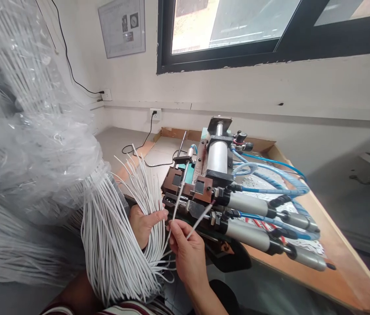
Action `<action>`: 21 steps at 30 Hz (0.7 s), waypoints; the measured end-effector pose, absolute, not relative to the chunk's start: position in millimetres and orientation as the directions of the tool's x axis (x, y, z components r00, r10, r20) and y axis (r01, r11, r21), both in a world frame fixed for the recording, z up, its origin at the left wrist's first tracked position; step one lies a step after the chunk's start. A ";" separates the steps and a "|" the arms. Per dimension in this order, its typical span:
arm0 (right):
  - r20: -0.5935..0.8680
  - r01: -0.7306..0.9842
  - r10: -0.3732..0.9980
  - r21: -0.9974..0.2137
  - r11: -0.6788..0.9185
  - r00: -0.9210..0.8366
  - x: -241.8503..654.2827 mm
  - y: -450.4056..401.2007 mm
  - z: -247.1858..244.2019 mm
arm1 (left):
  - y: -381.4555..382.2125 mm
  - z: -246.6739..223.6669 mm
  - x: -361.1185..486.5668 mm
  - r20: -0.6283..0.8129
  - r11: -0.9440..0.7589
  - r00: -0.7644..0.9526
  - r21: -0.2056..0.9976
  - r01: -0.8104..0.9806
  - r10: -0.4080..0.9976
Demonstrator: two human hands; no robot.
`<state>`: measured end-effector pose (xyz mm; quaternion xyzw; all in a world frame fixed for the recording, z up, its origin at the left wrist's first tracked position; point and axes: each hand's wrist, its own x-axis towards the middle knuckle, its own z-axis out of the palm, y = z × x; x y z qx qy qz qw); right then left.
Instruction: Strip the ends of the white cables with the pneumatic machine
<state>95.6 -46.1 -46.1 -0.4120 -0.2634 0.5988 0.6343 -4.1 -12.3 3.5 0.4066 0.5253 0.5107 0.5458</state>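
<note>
My left hand point(145, 225) is closed round a bundle of white cables point(145, 183), whose loose ends fan upward above the thumb. More of the same cables droop across my lap. Between the thumb and fingers of my right hand point(188, 251) is a single white cable point(178, 203), its upper end reaching the brown jaw area of a pneumatic wire-stripping machine point(188, 183). Another cable piece point(201, 218) slants up to the right from the same hand, toward the machine's front. Whether the cable touches the jaws I cannot tell.
Plastic-wrapped cable bundles point(34, 144) crowd the left side. Silver air cylinders point(250, 234) and blue hoses point(280, 175) stick out to the machine's right over the wooden-edged table point(342, 262). Black power cords run to wall sockets point(155, 114) behind, beneath a window point(231, 26).
</note>
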 end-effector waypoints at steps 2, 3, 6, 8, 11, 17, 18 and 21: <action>-0.182 -0.561 0.964 -0.827 -0.044 0.192 96.3 -47.8 -49.2 | -12.2 4.4 -1.9 -0.130 0.113 -0.092 0.979 -0.172 0.987; -0.202 -0.574 0.958 -0.817 -0.050 0.204 96.5 -48.1 -49.8 | -12.2 4.7 -1.0 -0.119 0.099 -0.098 0.977 -0.191 0.988; -0.263 -0.624 0.939 -0.778 -0.069 0.223 97.1 -46.4 -47.4 | -11.9 5.7 0.8 -0.106 0.078 -0.111 0.969 -0.234 0.988; -0.297 -0.663 0.929 -0.744 -0.080 0.221 97.8 -43.4 -43.8 | -11.3 6.4 1.1 -0.099 0.067 -0.116 0.965 -0.252 0.988; -0.354 -0.715 0.916 -0.689 -0.120 0.188 99.4 -38.3 -38.4 | -10.0 7.3 1.3 -0.093 0.060 -0.113 0.961 -0.268 0.989; -0.410 -0.755 0.900 -0.634 -0.167 0.145 101.4 -32.0 -34.4 | -8.1 5.5 2.2 -0.087 0.053 -0.107 0.956 -0.289 0.990; -0.412 -0.752 0.900 -0.637 -0.172 0.144 101.5 -31.7 -34.9 | -7.9 5.0 2.2 -0.091 0.056 -0.108 0.954 -0.293 0.990; -0.379 -0.723 0.922 -0.658 -0.209 0.078 100.8 -33.5 -38.0 | -7.3 3.4 1.5 -0.094 0.060 -0.105 0.953 -0.296 0.990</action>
